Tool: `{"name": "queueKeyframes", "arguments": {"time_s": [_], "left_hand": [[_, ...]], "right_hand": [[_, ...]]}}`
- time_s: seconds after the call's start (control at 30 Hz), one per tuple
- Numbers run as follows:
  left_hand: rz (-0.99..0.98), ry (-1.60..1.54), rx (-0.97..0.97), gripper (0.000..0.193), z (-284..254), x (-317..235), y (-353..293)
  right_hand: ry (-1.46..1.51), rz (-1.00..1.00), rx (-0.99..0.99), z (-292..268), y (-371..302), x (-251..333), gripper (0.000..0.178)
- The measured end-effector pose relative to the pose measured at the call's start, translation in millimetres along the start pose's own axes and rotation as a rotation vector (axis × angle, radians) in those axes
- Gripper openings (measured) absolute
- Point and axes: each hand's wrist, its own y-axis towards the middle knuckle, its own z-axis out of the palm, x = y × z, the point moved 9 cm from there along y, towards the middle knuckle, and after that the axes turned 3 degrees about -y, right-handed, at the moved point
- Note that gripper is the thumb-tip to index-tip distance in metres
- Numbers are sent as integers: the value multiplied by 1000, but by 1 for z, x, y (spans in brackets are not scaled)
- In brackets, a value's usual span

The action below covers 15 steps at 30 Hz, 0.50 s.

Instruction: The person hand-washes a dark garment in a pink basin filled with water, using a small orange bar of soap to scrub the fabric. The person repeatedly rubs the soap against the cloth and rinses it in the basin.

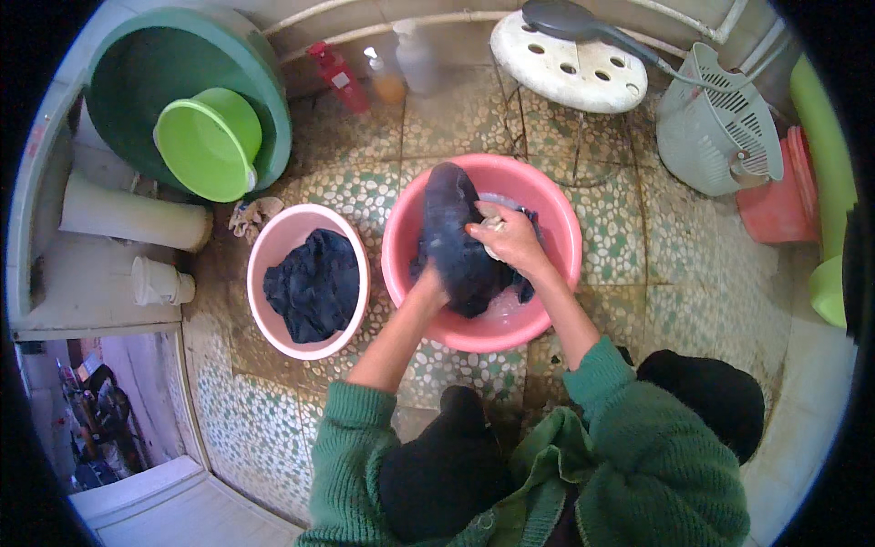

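Note:
A pink basin stands on the tiled floor in front of me, with a wet dark blue garment and some sudsy water in it. One tube-like part of the garment is stretched long over my left hand, which reaches inside it; the cloth hides its fingers. My right hand is closed around a small whitish piece, which looks like a bar of soap, and holds it against the garment's right side. To the left is a pale pink basin holding another dark garment.
A large green tub with a lime bucket inside leans at the far left. Pump bottles line the back wall. A white stool carries a shower head. A grey basket stands far right.

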Motion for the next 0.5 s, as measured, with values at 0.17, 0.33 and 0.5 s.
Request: {"name": "queueKeyframes", "arguments": {"time_s": [0.17,0.33,0.5], "left_hand": [[-63,-111,200,45,2,-3,-22],[43,-325,549,48,18,-40,-53],[334,16,226,66,26,-73,-80]], "right_hand": [[-237,217,-53,-29,-16,-11,59],[-500,83,106,-29,-15,-2,36],[-423,-143,-216,-80,-4,83,25]]}}
